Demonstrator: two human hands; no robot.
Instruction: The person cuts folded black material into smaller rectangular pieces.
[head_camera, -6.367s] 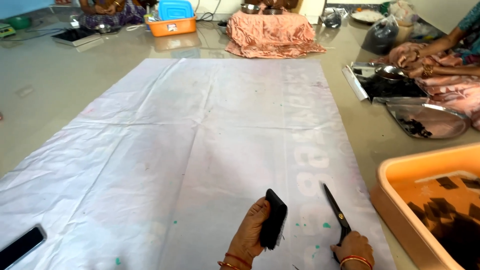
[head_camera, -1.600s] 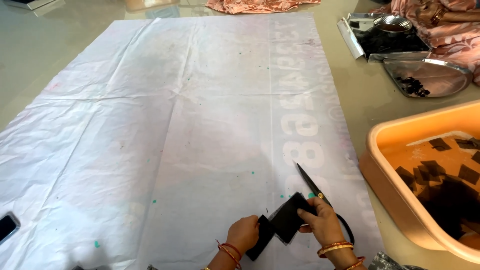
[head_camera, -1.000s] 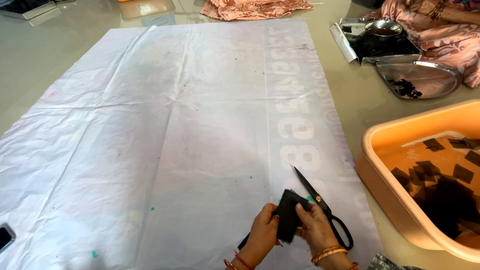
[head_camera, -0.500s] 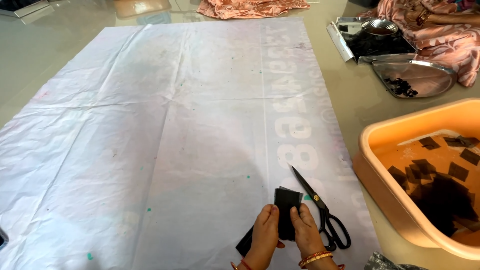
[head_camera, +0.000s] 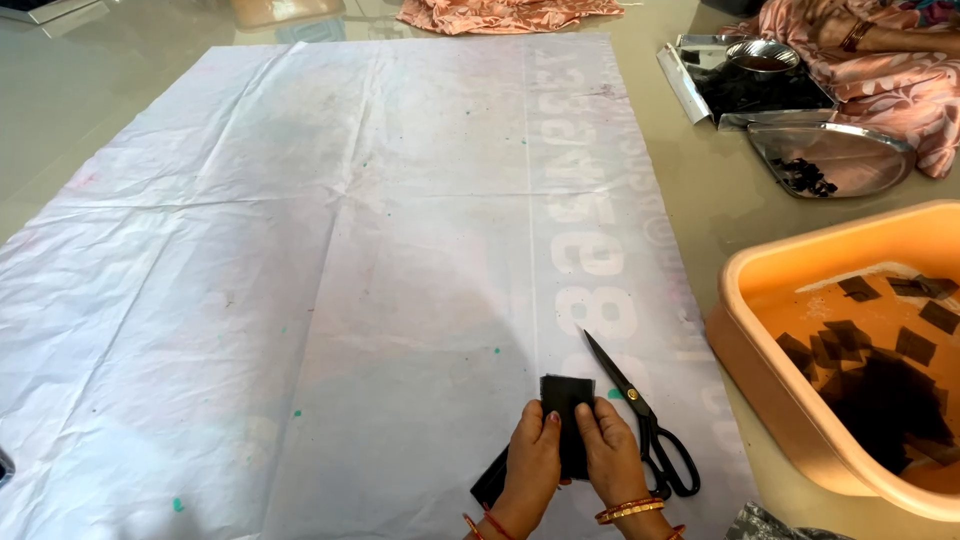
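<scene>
White sheet (head_camera: 300, 250): scissors (head_camera: 640, 420) now lying, both hands (head_camera: 575, 455) on black piece (head_camera: 566, 395)

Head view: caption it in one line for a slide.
Both hands hold a black square piece over a white sheet, black scissors lying alongside.

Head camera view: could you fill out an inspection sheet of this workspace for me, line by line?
Surface: large white sheet spread over a pale glossy floor.
Job's things: black pieces stacked between both hands; black-handled scissors lying closed on the sheet beside them.
Clutter: orange tub holding cut black squares; steel plate with dark bits; steel tray and small bowl.
Hands: left hand and right hand both grip the black pieces.
Cables: nothing seen.
Surroundings: another person's floral sleeve at top right; peach cloth at top.
</scene>
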